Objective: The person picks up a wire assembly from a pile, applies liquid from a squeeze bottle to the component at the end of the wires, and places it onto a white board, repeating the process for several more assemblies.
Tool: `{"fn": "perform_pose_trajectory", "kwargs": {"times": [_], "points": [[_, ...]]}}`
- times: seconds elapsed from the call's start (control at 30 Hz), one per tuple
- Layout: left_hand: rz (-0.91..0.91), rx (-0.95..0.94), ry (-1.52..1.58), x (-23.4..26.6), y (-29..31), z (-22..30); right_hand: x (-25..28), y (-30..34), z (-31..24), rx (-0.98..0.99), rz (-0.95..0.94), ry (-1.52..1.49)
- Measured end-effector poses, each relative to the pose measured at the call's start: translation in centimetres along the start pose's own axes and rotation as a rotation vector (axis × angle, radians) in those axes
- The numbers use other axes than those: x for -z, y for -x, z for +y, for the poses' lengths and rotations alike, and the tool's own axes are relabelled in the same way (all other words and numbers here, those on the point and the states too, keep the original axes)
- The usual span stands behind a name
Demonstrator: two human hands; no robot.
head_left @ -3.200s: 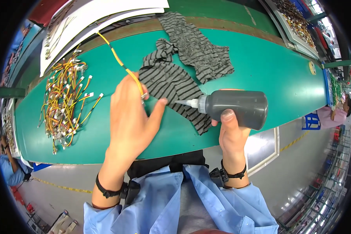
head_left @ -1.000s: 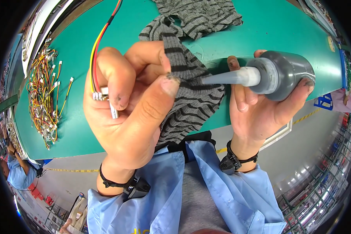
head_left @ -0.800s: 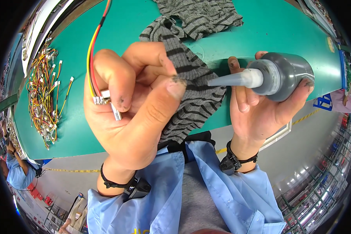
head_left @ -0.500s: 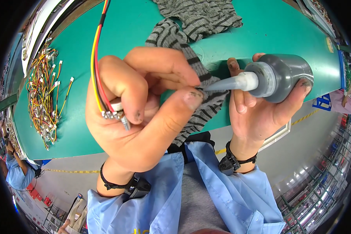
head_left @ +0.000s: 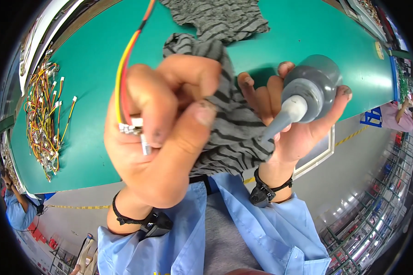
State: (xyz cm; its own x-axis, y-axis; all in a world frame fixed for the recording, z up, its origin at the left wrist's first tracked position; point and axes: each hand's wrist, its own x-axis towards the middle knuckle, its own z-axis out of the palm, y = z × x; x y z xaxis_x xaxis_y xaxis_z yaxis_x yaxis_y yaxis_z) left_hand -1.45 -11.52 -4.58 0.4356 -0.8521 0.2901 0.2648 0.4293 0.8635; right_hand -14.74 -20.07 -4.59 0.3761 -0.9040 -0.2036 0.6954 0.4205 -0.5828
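Observation:
My left hand (head_left: 165,123) is closed around a small wired potentiometer (head_left: 134,129); its metal shaft points down across the palm, and red, yellow and black wires rise from it. The left thumb and forefinger are pressed together; anything between them is hidden. Behind those fingers hangs a grey cloth with black stripes (head_left: 234,121); whether they grip it I cannot tell. My right hand (head_left: 298,137) holds a clear squeeze bottle (head_left: 314,87) of dark liquid. Its tapered nozzle tilts down and left, its tip over the cloth, apart from my left fingers.
On the green table (head_left: 92,87), a tangled pile of similar wired parts (head_left: 46,119) lies at the left. More striped cloth (head_left: 215,18) lies at the far side. Wire racks (head_left: 376,206) stand at the right beyond the table, and other people are at both sides.
The bottle has swung down, and its nozzle tip has drawn away from my left fingertips toward the right. My left thumb and forefinger have pulled back leftward. More of the cloth shows between the hands.

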Motion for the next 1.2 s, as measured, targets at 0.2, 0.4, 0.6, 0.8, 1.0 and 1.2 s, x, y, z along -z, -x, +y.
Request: {"fn": "perform_pose_trajectory", "kwargs": {"times": [0.2,0.4,0.6,0.8,1.0,1.2], "points": [[0.143,-0.065,0.021,-0.2,-0.2,0.2,2.7,-2.0,-0.6,-0.182,-0.464,-0.317],[0.232,-0.147,0.02,1.1,-0.8,0.5,3.7,-1.9,-0.8,-0.212,-0.481,-0.406],[0.18,-0.209,0.055,1.0,-0.7,1.7,3.9,-2.0,-0.8,-0.229,-0.521,-0.425],[0.066,-0.294,-0.486,-1.0,1.0,1.6,1.7,-0.8,-0.8,-0.189,-0.279,-0.35],[-0.073,-0.361,-0.349,-1.3,0.2,1.4,0.7,0.1,-0.3,-0.053,0.049,-0.025],[0.12,-0.349,-0.299,-2.4,0.5,1.1,0.7,0.2,0.2,-0.035,-0.022,-0.019]]}}
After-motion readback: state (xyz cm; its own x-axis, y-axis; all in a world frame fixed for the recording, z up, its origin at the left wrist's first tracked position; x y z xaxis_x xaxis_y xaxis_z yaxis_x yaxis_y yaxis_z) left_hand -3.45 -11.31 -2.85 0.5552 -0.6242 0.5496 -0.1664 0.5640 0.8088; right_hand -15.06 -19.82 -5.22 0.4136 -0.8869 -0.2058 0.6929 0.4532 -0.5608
